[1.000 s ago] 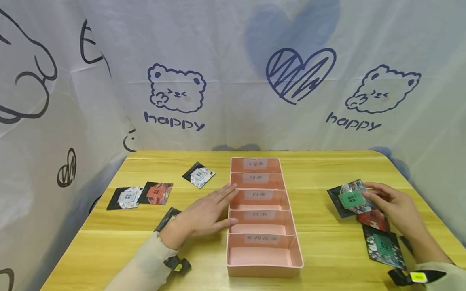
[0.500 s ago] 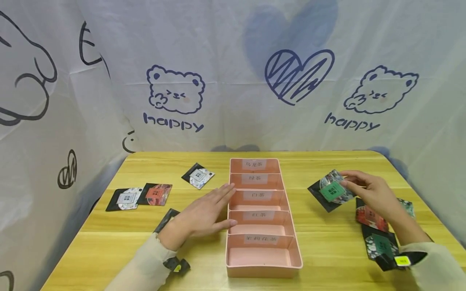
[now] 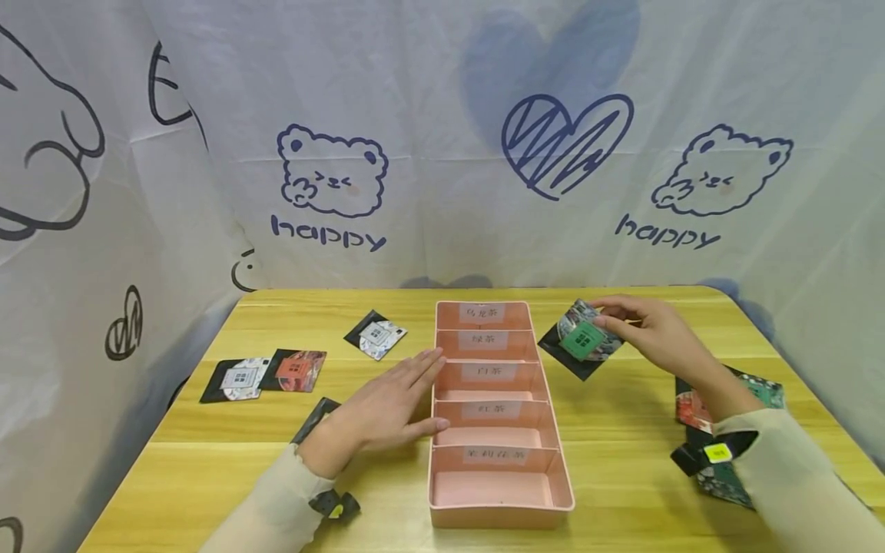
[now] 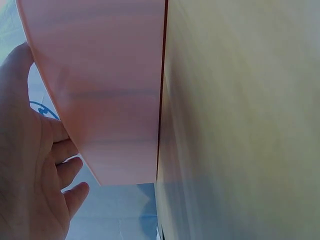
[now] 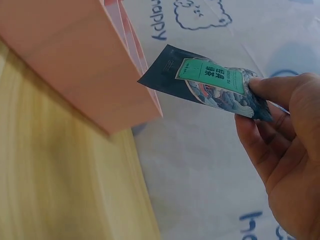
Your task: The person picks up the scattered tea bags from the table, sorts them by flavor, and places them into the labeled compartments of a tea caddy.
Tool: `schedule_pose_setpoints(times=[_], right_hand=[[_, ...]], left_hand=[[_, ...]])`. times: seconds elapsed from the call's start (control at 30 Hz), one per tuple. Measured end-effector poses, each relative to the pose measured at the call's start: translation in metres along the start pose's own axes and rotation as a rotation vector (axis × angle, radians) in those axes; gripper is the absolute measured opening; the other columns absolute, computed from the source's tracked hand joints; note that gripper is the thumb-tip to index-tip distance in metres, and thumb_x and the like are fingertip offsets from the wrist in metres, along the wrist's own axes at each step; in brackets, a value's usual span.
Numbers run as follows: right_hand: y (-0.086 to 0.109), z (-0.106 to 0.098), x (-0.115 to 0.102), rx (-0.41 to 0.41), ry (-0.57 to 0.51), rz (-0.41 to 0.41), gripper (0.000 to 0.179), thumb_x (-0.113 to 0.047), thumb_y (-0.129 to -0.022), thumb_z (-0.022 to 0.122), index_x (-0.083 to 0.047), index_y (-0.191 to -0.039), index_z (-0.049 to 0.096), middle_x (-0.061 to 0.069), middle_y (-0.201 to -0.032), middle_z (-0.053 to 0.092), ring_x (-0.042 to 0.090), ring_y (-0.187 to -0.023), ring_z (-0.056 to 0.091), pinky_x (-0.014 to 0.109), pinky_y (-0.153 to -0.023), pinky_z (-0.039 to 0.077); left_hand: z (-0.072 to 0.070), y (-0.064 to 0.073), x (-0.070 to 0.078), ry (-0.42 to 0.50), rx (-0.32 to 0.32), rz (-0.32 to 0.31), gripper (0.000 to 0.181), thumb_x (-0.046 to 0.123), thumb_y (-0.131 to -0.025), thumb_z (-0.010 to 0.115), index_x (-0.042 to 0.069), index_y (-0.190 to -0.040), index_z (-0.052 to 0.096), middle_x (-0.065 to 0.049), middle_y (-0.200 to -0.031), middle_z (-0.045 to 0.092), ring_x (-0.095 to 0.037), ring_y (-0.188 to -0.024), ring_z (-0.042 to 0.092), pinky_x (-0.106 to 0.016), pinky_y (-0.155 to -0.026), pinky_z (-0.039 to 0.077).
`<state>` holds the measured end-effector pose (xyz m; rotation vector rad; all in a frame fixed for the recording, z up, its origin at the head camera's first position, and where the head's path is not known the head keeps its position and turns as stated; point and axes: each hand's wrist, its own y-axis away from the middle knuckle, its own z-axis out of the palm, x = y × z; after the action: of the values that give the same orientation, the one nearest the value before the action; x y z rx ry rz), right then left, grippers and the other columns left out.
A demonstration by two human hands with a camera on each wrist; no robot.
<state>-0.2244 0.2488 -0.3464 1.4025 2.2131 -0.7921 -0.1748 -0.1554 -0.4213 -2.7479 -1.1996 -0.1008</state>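
Observation:
My right hand (image 3: 653, 330) pinches a tea sachet (image 3: 581, 342) by one edge, thumb on top and fingers beneath. Dark foil, a green label and a patterned picture show on the sachet in the right wrist view. It hangs above the table just right of a long pink divided box (image 3: 498, 518), near its back compartments. Each compartment bears a paper label with Chinese characters. On the box's left side lies my left hand (image 3: 387, 407), fingers extended, fingertips at the rim. The left wrist view has those fingers (image 4: 70, 172) along the upper edge of the pink side wall.
To the left lie a white-labelled sachet (image 3: 238, 379), a red-labelled sachet (image 3: 297, 370) and another white-labelled sachet (image 3: 376, 333). A dark sachet (image 3: 316, 417) is partly under my left wrist. More sachets, one red (image 3: 694, 407), lie beneath my right forearm. A printed curtain (image 3: 442, 215) closes off the back.
My right hand has carried the green-labelled sachet leftward from the pile at the right to beside the box. The left hand has stayed at the box's rim.

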Motion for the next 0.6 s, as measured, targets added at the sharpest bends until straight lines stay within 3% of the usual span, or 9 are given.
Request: schedule_pose_setpoints(times=[0.27, 0.6], right_hand=[[-0.03, 0.009, -0.019, -0.071, -0.032, -0.042, 0.038, -0.039, -0.099, 0.057, -0.016, -0.128, 0.065, 0.005, -0.107, 0.069, 0.022, -0.09, 0.062, 0.038, -0.071, 0.053], [-0.06, 0.026, -0.033, -0.099, 0.009, -0.155, 0.032, -0.028, -0.1, 0.058, -0.012, -0.126, 0.067, 0.01, -0.116, 0.068, 0.023, -0.093, 0.063, 0.038, -0.072, 0.053]], left_hand=[[0.0, -0.001, 0.0, -0.026, -0.012, -0.005, 0.092, 0.072, -0.095, 0.025, 0.005, -0.157, 0.015, -0.011, -0.163, 0.01, -0.025, -0.149, 0.008, -0.037, -0.12, 0.011], [0.0, -0.001, 0.0, -0.023, -0.004, 0.006, 0.09, 0.07, -0.096, 0.027, 0.005, -0.157, 0.015, -0.011, -0.163, 0.009, -0.026, -0.149, 0.01, -0.039, -0.12, 0.013]])
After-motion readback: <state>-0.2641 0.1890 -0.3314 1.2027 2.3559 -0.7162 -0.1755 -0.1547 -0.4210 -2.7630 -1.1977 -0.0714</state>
